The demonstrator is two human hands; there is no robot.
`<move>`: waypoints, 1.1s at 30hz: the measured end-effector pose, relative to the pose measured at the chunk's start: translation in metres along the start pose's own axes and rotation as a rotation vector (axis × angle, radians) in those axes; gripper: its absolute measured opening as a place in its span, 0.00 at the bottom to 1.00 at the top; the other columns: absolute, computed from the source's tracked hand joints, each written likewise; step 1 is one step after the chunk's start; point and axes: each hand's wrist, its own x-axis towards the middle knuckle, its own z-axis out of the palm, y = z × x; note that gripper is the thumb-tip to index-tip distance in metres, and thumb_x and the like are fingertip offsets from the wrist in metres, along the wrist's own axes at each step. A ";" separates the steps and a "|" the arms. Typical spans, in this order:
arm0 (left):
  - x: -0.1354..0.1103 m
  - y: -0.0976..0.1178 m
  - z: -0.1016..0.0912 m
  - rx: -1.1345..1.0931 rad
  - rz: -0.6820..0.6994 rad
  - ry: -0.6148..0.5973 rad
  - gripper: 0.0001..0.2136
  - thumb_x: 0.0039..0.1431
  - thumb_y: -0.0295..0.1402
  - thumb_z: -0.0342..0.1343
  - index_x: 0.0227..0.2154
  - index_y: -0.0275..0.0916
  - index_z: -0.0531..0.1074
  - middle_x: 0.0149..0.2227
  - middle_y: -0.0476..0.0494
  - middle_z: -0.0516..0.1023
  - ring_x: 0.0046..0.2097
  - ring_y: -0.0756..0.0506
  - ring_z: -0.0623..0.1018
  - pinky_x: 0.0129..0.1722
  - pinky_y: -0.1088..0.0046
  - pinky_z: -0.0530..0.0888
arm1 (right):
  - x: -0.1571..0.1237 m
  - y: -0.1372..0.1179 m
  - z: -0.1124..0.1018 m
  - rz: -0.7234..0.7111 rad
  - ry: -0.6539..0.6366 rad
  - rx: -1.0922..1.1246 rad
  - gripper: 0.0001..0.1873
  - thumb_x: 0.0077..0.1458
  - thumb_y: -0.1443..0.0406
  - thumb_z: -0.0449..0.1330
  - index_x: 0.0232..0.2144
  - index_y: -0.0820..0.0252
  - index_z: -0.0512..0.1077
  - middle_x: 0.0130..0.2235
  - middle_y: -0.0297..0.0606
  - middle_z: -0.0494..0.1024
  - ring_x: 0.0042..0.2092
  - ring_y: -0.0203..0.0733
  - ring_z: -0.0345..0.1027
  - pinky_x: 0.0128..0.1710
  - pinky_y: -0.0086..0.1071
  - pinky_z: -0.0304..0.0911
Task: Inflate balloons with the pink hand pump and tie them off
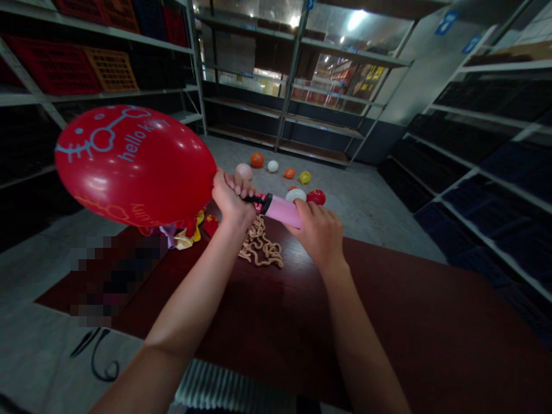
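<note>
A large red balloon (142,164) with printed "hello kitty" lettering bulges out to the left, well inflated. At its neck my left hand (233,192) is closed, pinching the balloon where it meets the black nozzle of a pink hand pump (283,211). The fingers hide the join itself. My right hand (319,230) wraps round the pink barrel at the pump's other end. Both hands are above the dark red-brown table (379,287). Beneath the pump lies a tangled beige cord (263,247), touched by neither hand.
Uninflated balloons (185,233) in several colours are heaped on the table's far left. Small inflated balloons, among them an orange one (257,160) and a yellow one (305,177), lie on the floor beyond. Shelves (280,118) line the back and sides. A black cable (103,359) lies at lower left.
</note>
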 end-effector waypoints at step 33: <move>-0.043 0.022 0.025 0.036 0.074 -0.164 0.28 0.76 0.36 0.42 0.16 0.39 0.45 0.13 0.55 0.44 0.14 0.54 0.47 0.16 0.74 0.50 | -0.003 0.016 -0.016 -0.006 0.015 0.050 0.15 0.55 0.57 0.63 0.41 0.60 0.73 0.35 0.44 0.80 0.34 0.47 0.71 0.33 0.37 0.56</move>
